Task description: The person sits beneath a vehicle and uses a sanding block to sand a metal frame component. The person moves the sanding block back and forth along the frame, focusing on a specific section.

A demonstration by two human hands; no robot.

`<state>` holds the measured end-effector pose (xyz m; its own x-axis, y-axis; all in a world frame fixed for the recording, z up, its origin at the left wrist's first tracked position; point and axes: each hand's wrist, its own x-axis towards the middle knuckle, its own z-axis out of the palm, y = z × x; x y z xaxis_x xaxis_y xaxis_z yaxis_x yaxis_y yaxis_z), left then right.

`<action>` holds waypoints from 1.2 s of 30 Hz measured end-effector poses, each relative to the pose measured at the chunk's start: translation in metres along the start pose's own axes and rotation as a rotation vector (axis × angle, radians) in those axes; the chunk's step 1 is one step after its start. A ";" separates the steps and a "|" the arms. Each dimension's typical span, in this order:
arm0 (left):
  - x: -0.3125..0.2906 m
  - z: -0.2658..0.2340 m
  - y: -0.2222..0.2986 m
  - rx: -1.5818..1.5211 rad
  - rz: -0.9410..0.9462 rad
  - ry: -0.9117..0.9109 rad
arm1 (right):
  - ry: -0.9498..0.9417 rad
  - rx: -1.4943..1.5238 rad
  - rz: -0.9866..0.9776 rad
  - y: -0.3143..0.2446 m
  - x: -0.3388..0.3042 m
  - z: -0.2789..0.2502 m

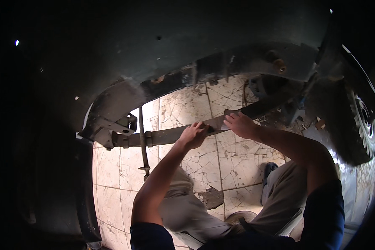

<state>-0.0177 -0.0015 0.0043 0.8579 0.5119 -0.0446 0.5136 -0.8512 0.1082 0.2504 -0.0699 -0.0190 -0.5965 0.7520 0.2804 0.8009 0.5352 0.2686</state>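
A long, slightly curved leaf spring [166,135] runs across in front of me beneath a vehicle. My left hand [193,135] is closed over it near its middle, fingers curled on the upper edge. A small dark patch beside those fingertips is too unclear to name. Just to the right, my right hand [240,124] is closed on a brown sheet of sandpaper [217,122], which lies against the spring between both hands. One corner of the sheet sticks up above the right fingers. The undersides of both hands are hidden.
The dark vehicle body [154,46] hangs low overhead. A bracket [123,124] holds the spring's left end, and a thin upright rod [143,141] crosses it. At the right stands a wheel [364,121]. Cracked pale tiles [239,166] cover the floor; a round stool [241,215] shows between my legs.
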 end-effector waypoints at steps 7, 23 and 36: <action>0.003 -0.003 -0.002 -0.024 -0.004 -0.025 | 0.050 0.152 -0.135 -0.002 0.002 -0.005; 0.001 0.001 0.000 0.069 -0.015 -0.038 | -0.029 0.068 -0.118 0.004 -0.005 -0.010; 0.009 -0.006 0.006 0.081 -0.064 -0.075 | -0.017 0.189 -0.209 -0.003 0.005 -0.010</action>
<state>-0.0069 -0.0019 0.0106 0.8203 0.5583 -0.1239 0.5649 -0.8249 0.0228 0.2447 -0.0715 -0.0090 -0.7498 0.6237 0.2210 0.6574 0.7400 0.1420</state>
